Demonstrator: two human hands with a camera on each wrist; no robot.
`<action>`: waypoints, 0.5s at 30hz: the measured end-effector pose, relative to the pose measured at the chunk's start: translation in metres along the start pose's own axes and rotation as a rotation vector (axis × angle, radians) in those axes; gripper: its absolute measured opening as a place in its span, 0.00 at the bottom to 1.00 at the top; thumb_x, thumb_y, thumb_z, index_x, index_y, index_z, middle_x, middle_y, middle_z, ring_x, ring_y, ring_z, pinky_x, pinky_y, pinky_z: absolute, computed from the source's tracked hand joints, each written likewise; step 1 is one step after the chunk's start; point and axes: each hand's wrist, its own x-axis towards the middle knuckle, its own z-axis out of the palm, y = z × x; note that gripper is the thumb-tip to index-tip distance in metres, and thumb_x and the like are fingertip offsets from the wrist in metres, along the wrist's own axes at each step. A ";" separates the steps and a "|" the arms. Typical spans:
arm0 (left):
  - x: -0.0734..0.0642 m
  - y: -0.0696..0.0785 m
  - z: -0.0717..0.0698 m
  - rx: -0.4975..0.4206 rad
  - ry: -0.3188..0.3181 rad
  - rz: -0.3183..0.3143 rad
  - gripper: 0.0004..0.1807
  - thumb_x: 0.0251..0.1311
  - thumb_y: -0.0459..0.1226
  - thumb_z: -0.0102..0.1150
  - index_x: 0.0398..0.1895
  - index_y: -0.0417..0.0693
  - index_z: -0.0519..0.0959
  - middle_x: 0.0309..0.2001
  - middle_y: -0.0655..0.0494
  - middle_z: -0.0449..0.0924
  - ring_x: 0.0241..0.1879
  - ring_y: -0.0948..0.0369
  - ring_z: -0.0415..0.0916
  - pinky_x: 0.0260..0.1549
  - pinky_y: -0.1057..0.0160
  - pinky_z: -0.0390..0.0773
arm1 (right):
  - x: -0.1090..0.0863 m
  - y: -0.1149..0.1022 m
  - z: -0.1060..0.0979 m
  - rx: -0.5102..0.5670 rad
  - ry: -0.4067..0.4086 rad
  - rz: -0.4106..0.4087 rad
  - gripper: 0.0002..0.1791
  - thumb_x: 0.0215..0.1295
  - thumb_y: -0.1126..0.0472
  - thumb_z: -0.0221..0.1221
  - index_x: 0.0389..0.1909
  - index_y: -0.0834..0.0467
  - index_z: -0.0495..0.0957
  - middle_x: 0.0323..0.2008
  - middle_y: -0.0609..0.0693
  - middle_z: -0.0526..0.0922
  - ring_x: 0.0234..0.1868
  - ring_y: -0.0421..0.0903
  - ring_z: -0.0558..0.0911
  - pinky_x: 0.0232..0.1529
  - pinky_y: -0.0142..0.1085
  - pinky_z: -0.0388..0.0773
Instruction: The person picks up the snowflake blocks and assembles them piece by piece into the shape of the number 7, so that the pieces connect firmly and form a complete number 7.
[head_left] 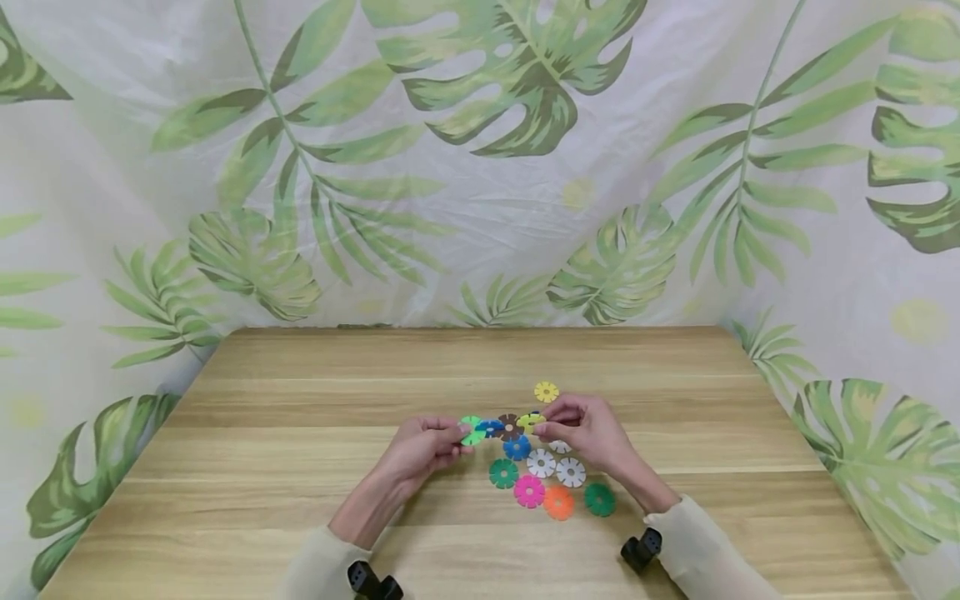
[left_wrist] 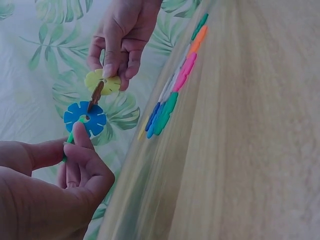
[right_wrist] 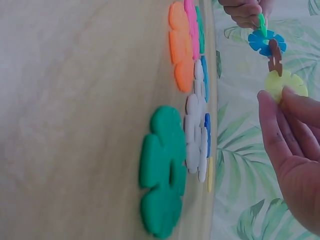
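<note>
A chain of notched plastic discs stretches between both hands, raised above the table. From left to right it runs light green disc [head_left: 471, 431], blue disc [left_wrist: 84, 119], brown disc [head_left: 509, 427] and yellow disc [right_wrist: 285, 86], each slotted crosswise into its neighbour. My left hand [head_left: 426, 450] pinches the light green disc at the chain's left end, thumb against finger. The right hand [head_left: 592, 427] pinches the yellow disc at the other end; its fingertips cover part of that disc.
Loose discs lie flat on the wooden table [head_left: 262, 467] below the chain: blue [head_left: 517, 447], green [head_left: 503, 473], pink [head_left: 529, 492], orange [head_left: 558, 503], several white [head_left: 571, 472], and another green disc [head_left: 600, 500]. A second yellow disc [head_left: 547, 392] lies farther back. A leaf-patterned cloth [head_left: 480, 208] hangs behind.
</note>
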 end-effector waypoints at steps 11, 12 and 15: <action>0.002 0.001 0.000 -0.006 -0.032 -0.013 0.17 0.70 0.30 0.62 0.56 0.26 0.76 0.40 0.51 0.82 0.35 0.62 0.84 0.35 0.72 0.80 | -0.002 0.003 -0.004 0.070 -0.071 0.005 0.08 0.66 0.66 0.70 0.42 0.64 0.85 0.37 0.61 0.92 0.40 0.63 0.92 0.42 0.49 0.90; 0.002 0.001 0.000 -0.005 -0.032 -0.011 0.16 0.70 0.29 0.61 0.55 0.26 0.77 0.40 0.51 0.82 0.35 0.62 0.84 0.34 0.72 0.80 | -0.002 0.003 -0.004 0.075 -0.076 0.007 0.08 0.66 0.66 0.70 0.43 0.65 0.85 0.37 0.62 0.91 0.41 0.63 0.92 0.42 0.48 0.91; 0.001 0.000 0.000 -0.004 -0.027 -0.003 0.13 0.70 0.29 0.61 0.52 0.26 0.78 0.38 0.51 0.82 0.33 0.62 0.84 0.33 0.72 0.79 | -0.002 0.002 -0.003 0.087 -0.081 0.015 0.08 0.66 0.66 0.70 0.43 0.65 0.84 0.38 0.62 0.91 0.41 0.63 0.92 0.42 0.47 0.91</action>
